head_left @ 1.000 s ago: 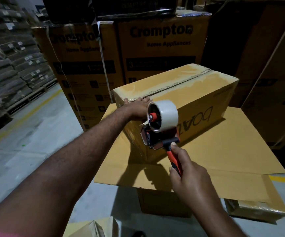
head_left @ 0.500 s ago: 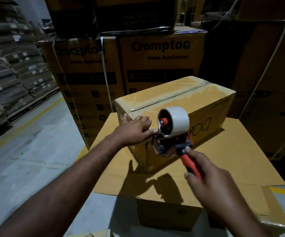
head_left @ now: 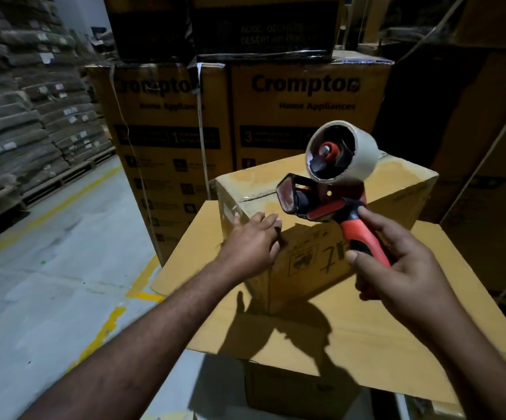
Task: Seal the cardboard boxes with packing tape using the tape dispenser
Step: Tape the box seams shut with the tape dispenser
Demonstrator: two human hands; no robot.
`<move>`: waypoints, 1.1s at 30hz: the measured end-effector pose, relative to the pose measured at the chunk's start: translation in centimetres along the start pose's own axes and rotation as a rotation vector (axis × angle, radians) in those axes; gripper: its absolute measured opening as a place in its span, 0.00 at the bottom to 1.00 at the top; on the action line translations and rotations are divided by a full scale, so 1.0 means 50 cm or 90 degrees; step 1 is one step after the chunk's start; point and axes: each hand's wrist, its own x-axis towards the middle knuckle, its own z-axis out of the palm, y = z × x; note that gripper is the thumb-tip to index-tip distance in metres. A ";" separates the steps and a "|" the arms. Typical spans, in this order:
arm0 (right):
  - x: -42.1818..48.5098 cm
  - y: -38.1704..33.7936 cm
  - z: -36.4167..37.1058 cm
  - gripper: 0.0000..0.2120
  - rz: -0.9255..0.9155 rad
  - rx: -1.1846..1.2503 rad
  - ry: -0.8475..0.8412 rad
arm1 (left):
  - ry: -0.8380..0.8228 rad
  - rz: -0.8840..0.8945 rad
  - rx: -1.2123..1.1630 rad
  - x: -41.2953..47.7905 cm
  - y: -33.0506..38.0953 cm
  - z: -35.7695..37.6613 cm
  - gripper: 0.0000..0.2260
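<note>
Two hands worked over one small cardboard box [head_left: 306, 262], which sat centre frame on the spread flaps of a larger carton [head_left: 367, 334]. The left hand [head_left: 251, 242] lay with fingers straight and close together, pressed flat against the box's near end face just below the top edge. The right hand [head_left: 400, 268] was wrapped round the red-and-black handle [head_left: 364, 237] of the tape dispenser [head_left: 315, 198], holding it right of centre with the roll [head_left: 358, 153] uppermost. The dispenser seemed to be held clear of the box, though the view could not settle it. Its mouth pointed toward frame left, the left hand's side.

Key relation: the top seam [head_left: 258, 196] ran lengthwise, from the near top edge beside the left hand's fingertips away toward upper right, passing behind the dispenser. The seam's near end therefore lay down and left of the dispenser mouth. The right hand was the one placed to bring the mouth there; the left was nearer but occupied bracing the box. It was too dim to tell whether tape covered the seam.

Printed cartons [head_left: 306, 116] stood stacked behind, with sacks [head_left: 18, 116] at upper left.
</note>
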 end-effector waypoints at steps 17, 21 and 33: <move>0.367 0.047 0.278 0.31 -0.181 -0.028 0.093 | -0.006 -0.035 -0.211 0.016 -0.234 -0.039 0.27; 0.419 0.067 0.307 0.31 -0.183 -0.036 0.106 | 0.119 -0.100 -0.202 0.054 -0.160 -0.029 0.25; 0.433 0.101 0.313 0.32 -0.183 -0.081 0.028 | 0.031 -0.418 -0.240 0.113 -0.175 -0.012 0.38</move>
